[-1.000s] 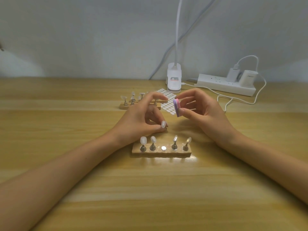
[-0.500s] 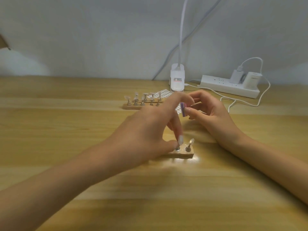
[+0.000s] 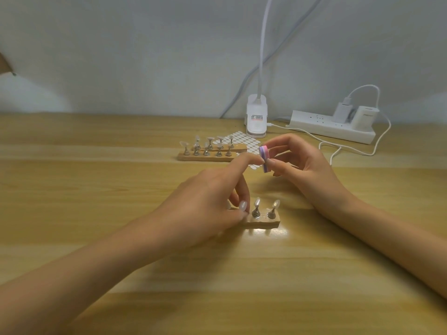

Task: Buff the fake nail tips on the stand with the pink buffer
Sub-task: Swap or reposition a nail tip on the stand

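A small wooden nail stand (image 3: 264, 223) lies on the desk in front of me. Two fake nail tips (image 3: 257, 203) on metal pegs stand free at its right end. My left hand (image 3: 208, 204) covers the stand's left part. Its thumb and a finger pinch one more nail tip (image 3: 243, 206) at the middle of the stand, and its index finger points out toward the buffer. My right hand (image 3: 300, 163) holds the pink and purple buffer (image 3: 264, 158) upright between thumb and fingertips, above and behind the stand.
Two more wooden stands with tips (image 3: 210, 156) lie farther back, beside a sheet of white stickers (image 3: 244, 141). A white clip lamp base (image 3: 256, 120) and a power strip (image 3: 324, 128) with chargers and a trailing cable (image 3: 338, 151) sit along the wall.
My left hand has come down and forward with the nail tip from above the stand to the stand's middle slot, hiding its left tips. The right hand keeps the buffer in nearly the same spot.
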